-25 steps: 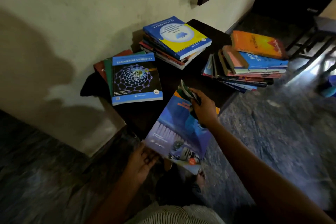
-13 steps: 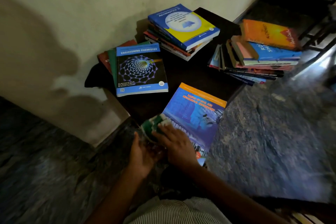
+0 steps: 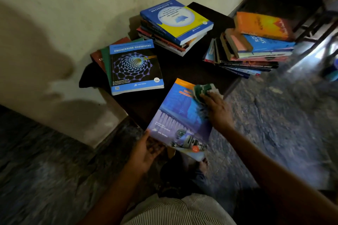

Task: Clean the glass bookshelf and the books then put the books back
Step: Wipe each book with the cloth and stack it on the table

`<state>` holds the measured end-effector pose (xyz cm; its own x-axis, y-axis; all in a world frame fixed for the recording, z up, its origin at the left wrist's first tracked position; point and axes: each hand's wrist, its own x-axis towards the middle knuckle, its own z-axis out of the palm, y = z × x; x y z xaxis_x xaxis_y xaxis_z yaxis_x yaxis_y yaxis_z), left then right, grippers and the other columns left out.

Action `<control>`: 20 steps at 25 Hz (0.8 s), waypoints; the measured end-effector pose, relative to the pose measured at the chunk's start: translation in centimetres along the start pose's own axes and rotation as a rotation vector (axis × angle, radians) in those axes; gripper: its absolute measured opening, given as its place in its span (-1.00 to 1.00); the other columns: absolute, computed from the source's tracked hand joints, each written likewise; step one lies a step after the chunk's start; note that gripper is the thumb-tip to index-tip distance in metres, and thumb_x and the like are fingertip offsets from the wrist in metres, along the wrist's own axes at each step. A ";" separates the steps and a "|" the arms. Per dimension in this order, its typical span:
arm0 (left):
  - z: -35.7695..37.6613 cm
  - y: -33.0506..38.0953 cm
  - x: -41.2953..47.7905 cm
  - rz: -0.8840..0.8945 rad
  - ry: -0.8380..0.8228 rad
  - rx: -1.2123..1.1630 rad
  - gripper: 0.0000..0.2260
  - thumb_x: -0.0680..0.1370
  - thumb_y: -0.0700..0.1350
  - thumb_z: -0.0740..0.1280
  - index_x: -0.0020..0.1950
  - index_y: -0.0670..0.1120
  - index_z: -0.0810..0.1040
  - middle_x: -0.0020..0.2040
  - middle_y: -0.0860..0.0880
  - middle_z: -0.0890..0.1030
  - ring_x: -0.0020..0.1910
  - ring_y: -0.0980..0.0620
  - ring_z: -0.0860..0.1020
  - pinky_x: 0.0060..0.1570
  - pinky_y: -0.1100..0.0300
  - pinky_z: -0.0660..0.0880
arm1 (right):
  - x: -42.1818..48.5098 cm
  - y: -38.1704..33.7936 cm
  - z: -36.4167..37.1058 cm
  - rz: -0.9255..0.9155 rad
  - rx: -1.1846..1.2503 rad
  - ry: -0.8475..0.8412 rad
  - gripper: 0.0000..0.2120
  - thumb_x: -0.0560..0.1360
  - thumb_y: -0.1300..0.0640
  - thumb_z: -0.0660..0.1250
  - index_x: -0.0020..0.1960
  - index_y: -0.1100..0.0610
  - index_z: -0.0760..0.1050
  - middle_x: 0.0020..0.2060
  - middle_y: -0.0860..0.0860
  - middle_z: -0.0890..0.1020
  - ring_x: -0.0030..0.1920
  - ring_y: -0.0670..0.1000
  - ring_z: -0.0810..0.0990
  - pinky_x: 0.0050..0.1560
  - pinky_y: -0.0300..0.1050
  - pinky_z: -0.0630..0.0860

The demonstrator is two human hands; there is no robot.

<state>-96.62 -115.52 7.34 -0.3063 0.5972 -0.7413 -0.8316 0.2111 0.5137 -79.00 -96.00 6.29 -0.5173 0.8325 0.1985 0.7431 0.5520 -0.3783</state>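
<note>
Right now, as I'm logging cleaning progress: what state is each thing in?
Blue book: closed, cover up, held.
Cloth: bunched, pressed on the blue book's upper right corner.
Left hand: holds the blue book's lower left corner.
Right hand: holds the cloth.
Engineering Chemistry book: closed, flat atop a small pile.
Mathematics stack: closed books, piled flat.
Right stack: closed books, piled askew.

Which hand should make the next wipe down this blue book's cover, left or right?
Right, I'd say. The right hand holds the green cloth against the top of the blue book, ready to sweep down. The left hand grips the book's lower corner, steadying it.
</note>
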 end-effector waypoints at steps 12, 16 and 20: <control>2.9 1.1 -1.4 0.279 0.024 0.359 -0.87 0.53 -0.28 0.29 -0.10 -0.06 0.42 -0.10 -0.13 0.57 -0.29 0.01 0.58 -0.39 0.18 0.57 | -12.7 -7.2 -1.9 -0.159 0.554 -0.032 -0.54 0.45 0.15 0.14 0.32 -0.11 0.38 0.34 -0.17 0.40 0.36 -0.15 0.36 0.34 -0.24 0.29; 6.9 4.5 -4.2 0.539 -0.187 0.457 -0.87 0.54 -0.25 0.30 -0.10 -0.05 0.41 -0.12 -0.06 0.56 -0.22 0.01 0.59 -0.30 0.22 0.59 | -7.4 -7.6 -6.0 -0.087 0.671 0.178 -0.40 0.37 0.45 0.19 0.28 -0.05 0.42 0.31 -0.24 0.42 0.35 -0.12 0.39 0.28 -0.24 0.37; 10.8 7.6 -4.7 1.243 -0.103 0.829 -0.84 0.46 0.05 0.34 -0.06 0.00 0.46 -0.16 0.01 0.52 -0.13 0.03 0.53 -0.16 0.21 0.48 | -3.5 -7.7 -9.2 -0.059 0.771 0.339 -0.38 0.34 0.47 0.12 0.27 0.00 0.48 0.30 -0.05 0.48 0.29 -0.09 0.45 0.28 -0.21 0.37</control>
<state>-96.49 -108.35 19.46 -0.5394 0.7632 0.3558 0.4315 -0.1123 0.8951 -78.97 -102.70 16.85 -0.2995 0.8406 0.4513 0.1576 0.5101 -0.8455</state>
